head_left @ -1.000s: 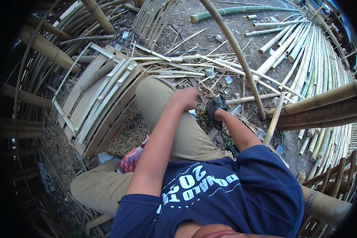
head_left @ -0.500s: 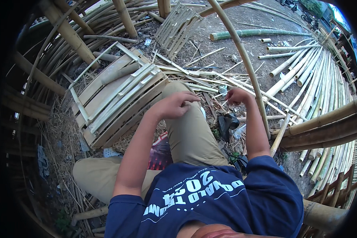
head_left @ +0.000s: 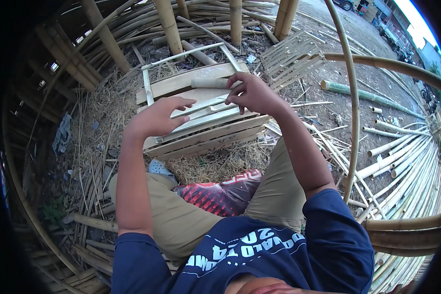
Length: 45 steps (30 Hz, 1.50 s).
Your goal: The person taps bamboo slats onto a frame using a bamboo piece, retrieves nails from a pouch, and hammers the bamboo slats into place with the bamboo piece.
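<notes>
Both hands rest on a thin bamboo strip point(head_left: 203, 105) that lies across the top of a stack of flat bamboo slats point(head_left: 206, 130). On the strip's near end the left hand point(head_left: 157, 117) lies with its fingers stretched out and slightly spread, pressing down rather than closed around anything. At the far end the right hand point(head_left: 252, 93) has its fingertips curled together, pinching the strip between thumb and fingers.

The strip runs slantwise over the stack, from the left hand up toward the right hand, touching the upper slats along its length. A short round bamboo piece point(head_left: 208, 83) lies on the stack just beyond the right hand's fingertips. A thin rectangular frame of split bamboo point(head_left: 181, 54) sits at the far edge of the stack, its left side running down along the stack's left edge.

The stack rests on ground covered in dry straw point(head_left: 108, 117). Just in front of it are the person's bent knees in khaki trousers point(head_left: 181, 215), with a red and black patterned cloth point(head_left: 220, 196) between them. Long bamboo poles point(head_left: 402, 157) lie well apart to the right, and a curved bamboo pole point(head_left: 350, 98) arcs past the right forearm.
</notes>
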Motion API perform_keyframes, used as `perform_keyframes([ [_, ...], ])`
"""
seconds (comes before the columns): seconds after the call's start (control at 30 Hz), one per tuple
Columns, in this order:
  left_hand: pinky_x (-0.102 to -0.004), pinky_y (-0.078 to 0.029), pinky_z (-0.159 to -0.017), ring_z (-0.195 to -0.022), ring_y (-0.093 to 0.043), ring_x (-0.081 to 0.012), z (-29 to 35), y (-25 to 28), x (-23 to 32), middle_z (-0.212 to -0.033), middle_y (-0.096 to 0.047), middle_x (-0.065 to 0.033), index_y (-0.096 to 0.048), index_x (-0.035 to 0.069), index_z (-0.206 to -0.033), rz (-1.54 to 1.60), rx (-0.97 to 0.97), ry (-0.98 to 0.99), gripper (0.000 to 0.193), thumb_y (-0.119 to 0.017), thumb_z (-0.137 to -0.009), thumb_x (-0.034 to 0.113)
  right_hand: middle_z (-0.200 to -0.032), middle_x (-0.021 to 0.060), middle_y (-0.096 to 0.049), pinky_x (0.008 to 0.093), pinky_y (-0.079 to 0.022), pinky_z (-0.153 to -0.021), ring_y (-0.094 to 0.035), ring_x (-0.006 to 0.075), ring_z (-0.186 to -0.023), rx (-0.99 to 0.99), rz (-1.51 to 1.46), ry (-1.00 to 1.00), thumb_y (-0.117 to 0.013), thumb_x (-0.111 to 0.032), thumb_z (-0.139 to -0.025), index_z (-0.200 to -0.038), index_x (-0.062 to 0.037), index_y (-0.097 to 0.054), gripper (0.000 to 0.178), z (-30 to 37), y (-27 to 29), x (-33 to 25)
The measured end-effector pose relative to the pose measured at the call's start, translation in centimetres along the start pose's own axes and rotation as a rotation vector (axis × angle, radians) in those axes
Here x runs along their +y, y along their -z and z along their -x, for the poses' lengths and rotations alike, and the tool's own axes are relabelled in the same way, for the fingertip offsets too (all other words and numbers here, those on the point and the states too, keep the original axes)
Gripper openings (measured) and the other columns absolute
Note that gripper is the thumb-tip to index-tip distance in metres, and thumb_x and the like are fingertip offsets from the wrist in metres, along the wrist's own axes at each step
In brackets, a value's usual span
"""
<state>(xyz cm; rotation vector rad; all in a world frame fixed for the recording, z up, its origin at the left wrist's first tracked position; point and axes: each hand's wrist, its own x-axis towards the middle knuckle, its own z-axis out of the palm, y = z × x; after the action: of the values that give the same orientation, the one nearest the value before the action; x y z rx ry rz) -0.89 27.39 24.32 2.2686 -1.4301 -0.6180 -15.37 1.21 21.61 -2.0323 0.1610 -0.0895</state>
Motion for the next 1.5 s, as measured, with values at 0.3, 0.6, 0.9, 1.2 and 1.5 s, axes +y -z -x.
perform_keyframes([
  [0.3, -0.0417, -0.049, -0.106, -0.124, -0.063, -0.0316, 1.7, -2.2, -3.2, -0.131, -0.067, -0.0174, -0.056, 0.003, -0.142, 0.118, 0.19, 0.028, 0.055, -0.074, -0.09, 0.012, -0.096, 0.0145, -0.076, 0.0247, -0.052, -0.061, -0.067, 0.0109, -0.068, -0.378, -0.229, 0.119, -0.066, 0.0, -0.096, -0.122, -0.0011, -0.046, 0.033, -7.2, -9.2, 0.9],
  [0.6, -0.0465, -0.055, -0.079, -0.087, -0.07, -0.0381, -0.3, -5.0, -5.4, -0.088, -0.073, -0.0172, -0.078, 0.009, -0.093, -0.27, 0.015, 0.184, 0.012, -0.067, -0.087, 0.011, -0.097, 0.0155, -0.076, 0.0312, -0.057, -0.069, -0.073, 0.0161, -0.08, -0.523, -0.422, 0.001, -0.068, -0.002, -0.096, -0.126, -0.0006, -0.049, 0.036, -7.8, -12.2, 5.4],
  [0.9, -0.046, -0.056, -0.08, -0.086, -0.072, -0.0344, -0.7, -4.6, -4.3, -0.088, -0.075, -0.0143, -0.077, 0.01, -0.096, -0.159, 0.012, 0.165, 0.012, -0.069, -0.087, 0.012, -0.122, 0.0191, -0.067, 0.0473, -0.05, -0.097, -0.06, 0.0378, -0.118, 0.474, 0.571, 0.122, -0.077, -0.016, -0.085, -0.127, -0.0055, -0.058, 0.048, -14.1, -4.1, 14.5],
  [1.2, -0.0447, -0.055, -0.08, -0.086, -0.071, -0.0345, -0.9, -2.5, -3.1, -0.088, -0.074, -0.0144, -0.073, 0.005, -0.094, 0.02, 0.026, 0.066, 0.011, -0.071, -0.083, 0.002, -0.136, 0.02, -0.06, 0.0658, -0.045, -0.101, -0.053, 0.0438, -0.13, 0.262, 0.867, -0.324, -0.073, -0.028, -0.089, -0.138, -0.0036, -0.053, 0.058, -17.8, -2.2, 20.0],
  [1.5, -0.0365, -0.054, -0.077, -0.091, -0.071, -0.0304, 2.1, -3.2, -0.2, -0.107, -0.073, -0.0104, -0.073, 0.002, -0.089, 1.009, -0.914, -0.784, 0.008, -0.076, -0.083, 0.006, -0.084, 0.0086, -0.076, 0.0324, -0.052, -0.066, -0.067, 0.0203, -0.069, -0.454, -0.181, 0.395, -0.082, -0.005, -0.087, -0.096, -0.0022, -0.079, 0.01, -8.3, -4.3, 4.1],
])
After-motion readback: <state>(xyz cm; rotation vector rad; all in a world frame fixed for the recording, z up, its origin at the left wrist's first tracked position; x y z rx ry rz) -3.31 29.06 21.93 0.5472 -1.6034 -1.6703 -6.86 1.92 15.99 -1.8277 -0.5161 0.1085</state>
